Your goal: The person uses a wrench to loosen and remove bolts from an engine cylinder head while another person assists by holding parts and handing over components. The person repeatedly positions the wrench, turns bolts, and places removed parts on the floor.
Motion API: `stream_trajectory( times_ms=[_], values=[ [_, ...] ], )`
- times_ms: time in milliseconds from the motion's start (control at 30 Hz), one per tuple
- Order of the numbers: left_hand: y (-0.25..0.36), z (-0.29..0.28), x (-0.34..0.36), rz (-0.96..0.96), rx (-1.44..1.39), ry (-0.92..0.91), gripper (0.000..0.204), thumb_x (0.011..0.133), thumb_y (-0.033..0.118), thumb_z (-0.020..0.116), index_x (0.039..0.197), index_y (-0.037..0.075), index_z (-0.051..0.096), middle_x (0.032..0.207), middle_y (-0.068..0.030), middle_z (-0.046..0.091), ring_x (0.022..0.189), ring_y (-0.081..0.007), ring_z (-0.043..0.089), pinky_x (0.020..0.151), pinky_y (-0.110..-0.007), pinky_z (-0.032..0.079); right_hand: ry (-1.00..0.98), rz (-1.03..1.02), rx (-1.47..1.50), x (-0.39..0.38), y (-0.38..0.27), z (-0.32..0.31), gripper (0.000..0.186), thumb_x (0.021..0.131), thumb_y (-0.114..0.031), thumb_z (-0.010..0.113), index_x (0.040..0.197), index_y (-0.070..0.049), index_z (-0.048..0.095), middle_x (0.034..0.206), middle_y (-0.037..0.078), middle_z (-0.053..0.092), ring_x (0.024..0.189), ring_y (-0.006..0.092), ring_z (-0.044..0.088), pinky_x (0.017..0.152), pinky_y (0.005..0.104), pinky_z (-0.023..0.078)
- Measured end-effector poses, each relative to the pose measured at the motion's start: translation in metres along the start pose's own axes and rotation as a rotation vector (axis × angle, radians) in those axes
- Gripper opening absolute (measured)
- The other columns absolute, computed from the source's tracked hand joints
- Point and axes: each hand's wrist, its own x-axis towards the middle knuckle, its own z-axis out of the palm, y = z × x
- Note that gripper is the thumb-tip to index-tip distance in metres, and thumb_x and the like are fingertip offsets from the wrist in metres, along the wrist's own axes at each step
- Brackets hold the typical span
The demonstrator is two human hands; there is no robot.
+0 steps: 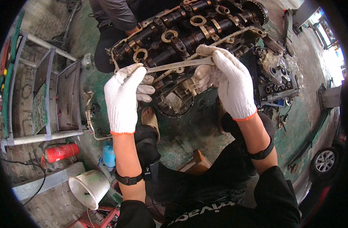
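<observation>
Between my two gloved hands a silver wrench [177, 66] is held out nearly level, above the near edge of an oily engine [189, 40] with its camshafts bared. My left hand [124, 95], in a white knit glove with an orange cuff, pinches the wrench's left end between thumb and fingers. At the other end my right hand [231, 79], gloved alike, grips it with the thumb and bent fingers. Both ends of the wrench are partly hidden by the gloves. Below it, a grimy metal housing [176, 99] shows on the engine's near side.
Across the engine, another person's arm [119, 17] reaches to its left end. More engine parts [276, 76] lie at right. A metal frame cart [41, 136], a red fire extinguisher [62, 152], a blue bottle [108, 155] and a white bucket [89, 188] stand at left.
</observation>
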Motion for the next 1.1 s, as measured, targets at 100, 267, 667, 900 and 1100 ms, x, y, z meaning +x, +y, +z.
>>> stream_trajectory(
  times_ms=[100, 267, 667, 900, 1100],
  values=[
    [-0.001, -0.001, 0.0, -0.012, 0.001, -0.003, 0.033, 0.093, 0.015, 0.071, 0.118, -0.005, 0.066, 0.088, -0.0156, 0.074, 0.062, -0.0181, 0.071, 0.05, -0.025, 0.054, -0.003, -0.036, 0.019, 0.0, 0.001, 0.001, 0.037, 0.108, -0.024, 0.05, 0.13, 0.005, 0.059, 0.089, 0.014, 0.073, 0.071, 0.0166, 0.069, 0.063, 0.0255, 0.052],
    [-0.002, 0.001, 0.0, 0.011, 0.012, -0.015, 0.031, 0.094, 0.015, 0.07, 0.118, -0.005, 0.066, 0.087, -0.0153, 0.074, 0.063, -0.0179, 0.071, 0.052, -0.026, 0.055, -0.034, -0.085, 0.044, 0.001, 0.004, 0.004, 0.039, 0.109, -0.024, 0.048, 0.131, 0.006, 0.058, 0.091, 0.015, 0.072, 0.073, 0.0187, 0.069, 0.064, 0.027, 0.053],
    [-0.003, 0.005, -0.006, 0.01, 0.003, 0.015, 0.032, 0.096, 0.019, 0.069, 0.121, -0.001, 0.066, 0.085, -0.0088, 0.071, 0.063, -0.0145, 0.068, 0.056, -0.026, 0.054, -0.288, 0.01, -0.007, -0.008, -0.003, 0.004, 0.034, 0.105, -0.021, 0.052, 0.119, 0.009, 0.061, 0.087, 0.02, 0.073, 0.069, 0.0219, 0.071, 0.064, 0.0287, 0.058],
    [0.0, 0.007, -0.006, 0.051, 0.129, 0.023, 0.032, 0.096, 0.022, 0.069, 0.118, -0.001, 0.069, 0.085, -0.0069, 0.071, 0.065, -0.0148, 0.068, 0.058, -0.025, 0.054, -0.492, 0.279, -0.131, -0.022, -0.001, 0.007, 0.027, 0.102, -0.011, 0.052, 0.114, 0.009, 0.064, 0.097, 0.021, 0.074, 0.08, 0.0251, 0.073, 0.072, 0.0328, 0.059],
    [0.001, 0.005, -0.006, 0.063, 0.144, 0.003, 0.029, 0.096, 0.022, 0.069, 0.116, 0.001, 0.069, 0.085, -0.005, 0.07, 0.067, -0.0141, 0.067, 0.06, -0.026, 0.053, -0.757, 0.022, -0.385, -0.044, 0.052, 0.055, 0.022, 0.102, -0.014, 0.058, 0.119, -0.001, 0.064, 0.098, 0.013, 0.074, 0.087, 0.0242, 0.074, 0.08, 0.0354, 0.058]
  ],
)
